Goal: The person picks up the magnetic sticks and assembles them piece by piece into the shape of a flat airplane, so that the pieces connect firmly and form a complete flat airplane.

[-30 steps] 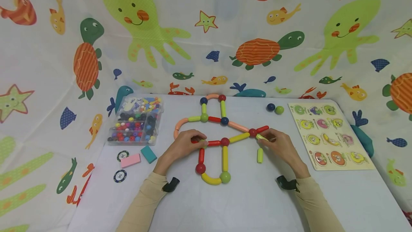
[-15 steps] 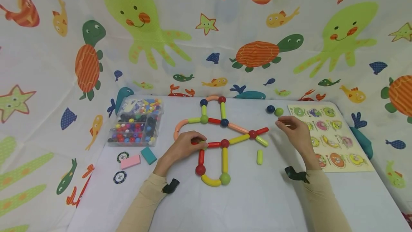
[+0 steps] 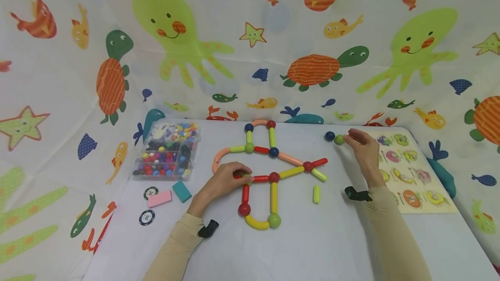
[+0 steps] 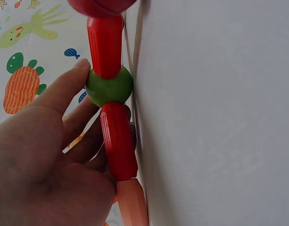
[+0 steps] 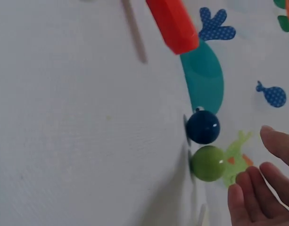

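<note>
Left hand: my left hand (image 3: 222, 181) pinches the green joint ball (image 4: 109, 86) and the red rod (image 4: 119, 141) at the left end of the rod-and-ball figure (image 3: 273, 177), steadying it on the table (image 3: 304, 246).
Right hand: my right hand (image 3: 361, 148) hovers with fingers relaxed and apart, holding nothing, just beside the loose green ball (image 5: 208, 163).
Landmark: that ball sits beyond the figure's right end, touching the blue ball (image 5: 202, 127).
Doing it well: I judge a light fingertip pinch from above best, so neither ball rolls away.
</note>
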The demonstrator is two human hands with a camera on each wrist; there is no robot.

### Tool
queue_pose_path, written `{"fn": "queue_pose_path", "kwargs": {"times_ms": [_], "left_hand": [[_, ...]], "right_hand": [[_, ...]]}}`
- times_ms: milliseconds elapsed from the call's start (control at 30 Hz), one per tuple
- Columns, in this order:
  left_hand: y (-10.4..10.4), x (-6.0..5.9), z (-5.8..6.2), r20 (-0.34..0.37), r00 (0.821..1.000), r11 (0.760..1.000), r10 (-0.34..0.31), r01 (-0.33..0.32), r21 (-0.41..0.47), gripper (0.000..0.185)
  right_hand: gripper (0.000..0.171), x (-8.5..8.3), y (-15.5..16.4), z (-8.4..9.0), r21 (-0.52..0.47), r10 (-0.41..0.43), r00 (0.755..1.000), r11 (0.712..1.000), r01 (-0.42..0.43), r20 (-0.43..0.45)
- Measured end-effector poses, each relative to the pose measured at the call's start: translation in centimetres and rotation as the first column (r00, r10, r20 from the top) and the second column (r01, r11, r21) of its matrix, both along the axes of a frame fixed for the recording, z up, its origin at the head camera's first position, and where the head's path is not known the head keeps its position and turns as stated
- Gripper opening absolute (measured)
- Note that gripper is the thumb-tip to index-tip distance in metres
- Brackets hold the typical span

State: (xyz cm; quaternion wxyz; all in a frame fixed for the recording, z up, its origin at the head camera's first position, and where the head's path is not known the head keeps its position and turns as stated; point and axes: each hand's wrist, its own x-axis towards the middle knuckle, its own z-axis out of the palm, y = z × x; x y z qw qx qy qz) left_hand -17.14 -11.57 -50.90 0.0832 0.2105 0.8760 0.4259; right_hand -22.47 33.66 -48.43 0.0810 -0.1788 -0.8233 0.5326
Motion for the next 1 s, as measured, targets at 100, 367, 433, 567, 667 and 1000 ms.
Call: {"fn": "queue_pose_path", "kwargs": {"times_ms": [100, 367, 433, 567, 667, 1000], "left_hand": [[0.0, 0.0, -0.1, 0.000, 1.000, 1.000, -0.006, 0.006, 0.005, 0.028], [0.0, 0.0, 0.0, -0.004, 1.000, 1.000, -0.011, 0.011, 0.008, 0.028], [0.0, -0.1, 0.1, -0.002, 1.000, 1.000, -0.012, 0.012, 0.004, 0.029], [0.1, -0.1, 0.1, -0.005, 1.000, 1.000, -0.014, 0.014, -0.003, 0.029], [0.1, -0.1, 0.0, -0.006, 1.000, 1.000, -0.015, 0.015, -0.005, 0.029], [0.0, 0.0, 0.1, -0.026, 1.000, 1.000, -0.010, 0.010, -0.012, 0.029]], "right_hand": [[0.066, -0.6, 0.1, -0.8, 0.009, 0.030, 0.999, 0.999, -0.031, 0.037], [0.064, -1.1, -0.2, -1.5, 0.096, 0.058, 0.996, 0.993, -0.065, 0.068], [0.063, -1.2, -0.2, -1.7, 0.112, 0.046, 0.995, 0.992, -0.055, 0.085], [0.062, -1.4, -0.2, -2.0, 0.141, 0.017, 0.994, 0.990, -0.032, 0.111], [0.062, -1.7, 0.0, -2.2, 0.158, 0.005, 0.993, 0.987, -0.024, 0.115], [0.062, -1.2, -0.2, -1.9, 0.188, -0.002, 0.996, 0.982, -0.015, 0.092]]}}
